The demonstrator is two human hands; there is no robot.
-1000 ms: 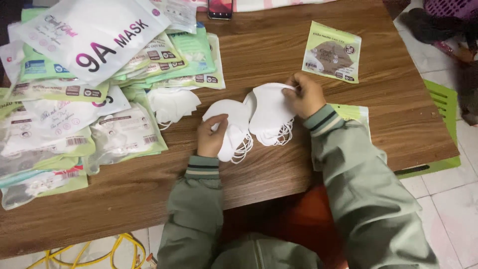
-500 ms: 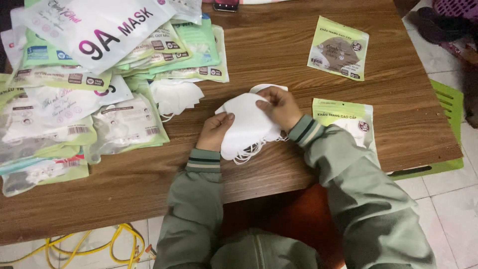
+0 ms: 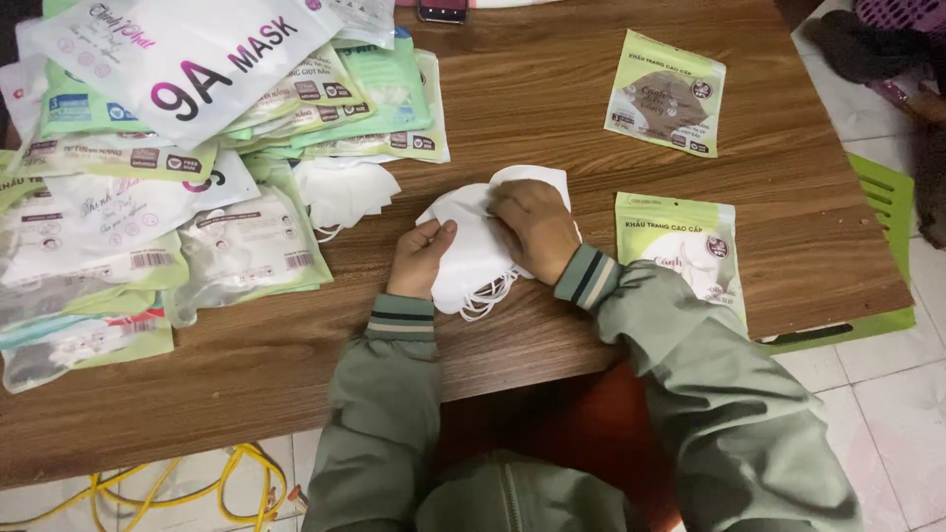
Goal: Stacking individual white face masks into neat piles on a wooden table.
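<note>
A stack of white face masks (image 3: 473, 258) lies on the wooden table (image 3: 552, 99) in front of me, ear loops hanging at its near edge. My left hand (image 3: 419, 258) grips the stack's left side with the thumb on top. My right hand (image 3: 537, 229) presses down flat on the stack's right part. A second small pile of white masks (image 3: 345, 192) lies a little to the left, apart from both hands.
A heap of packed mask pouches (image 3: 148, 187) covers the table's left side. One green pouch (image 3: 667, 94) lies at the far right, another (image 3: 690, 246) by my right sleeve. Yellow cables (image 3: 187, 488) lie on the floor. A green mat (image 3: 892, 212) sits right of the table.
The two separate mask piles were brought together into one stack. My right hand moved left onto the top of it; my left hand stayed at the stack's left side.
</note>
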